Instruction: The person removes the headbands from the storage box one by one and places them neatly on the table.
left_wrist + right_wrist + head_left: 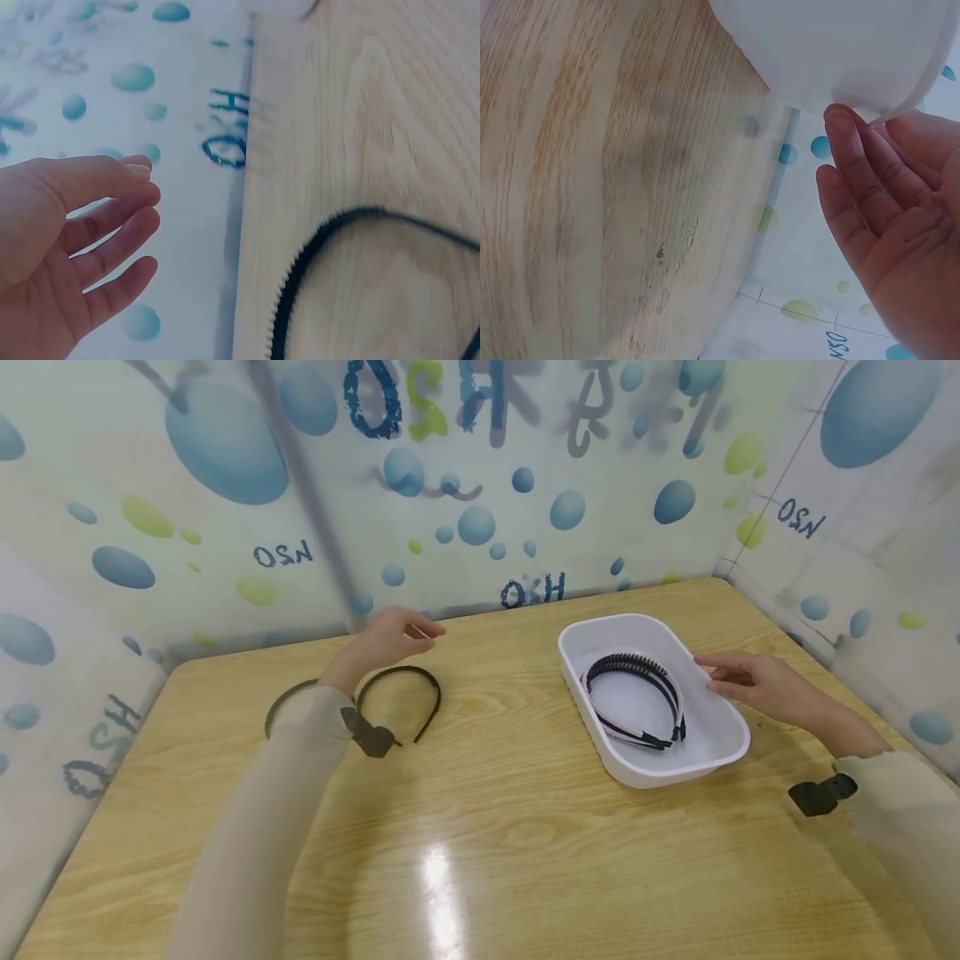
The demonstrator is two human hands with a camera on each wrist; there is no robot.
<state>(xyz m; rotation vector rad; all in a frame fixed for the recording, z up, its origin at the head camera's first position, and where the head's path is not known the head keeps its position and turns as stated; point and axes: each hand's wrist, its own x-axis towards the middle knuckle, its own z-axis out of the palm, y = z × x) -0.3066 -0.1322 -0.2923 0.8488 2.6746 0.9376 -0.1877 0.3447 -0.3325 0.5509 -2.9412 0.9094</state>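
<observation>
Left hand (pixel 393 637) empty, fingers loosely curved, above table (pixel 525 860) near a black toothed headband (pixel 282 322); right hand (pixel 761 683) pinches a white plastic tray (pixel 708 739) by the rim (pixel 660 774). Several headbands (pixel 630 662) lie together inside the tray; another dark headband (pixel 279 700) lies partly behind the left sleeve (pixel 277 793).

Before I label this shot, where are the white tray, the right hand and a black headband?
White tray (pixel 705 732), head view: bare floor.
Right hand (pixel 906 225), right wrist view: palm.
Black headband (pixel 303 259), left wrist view: curved band.
</observation>
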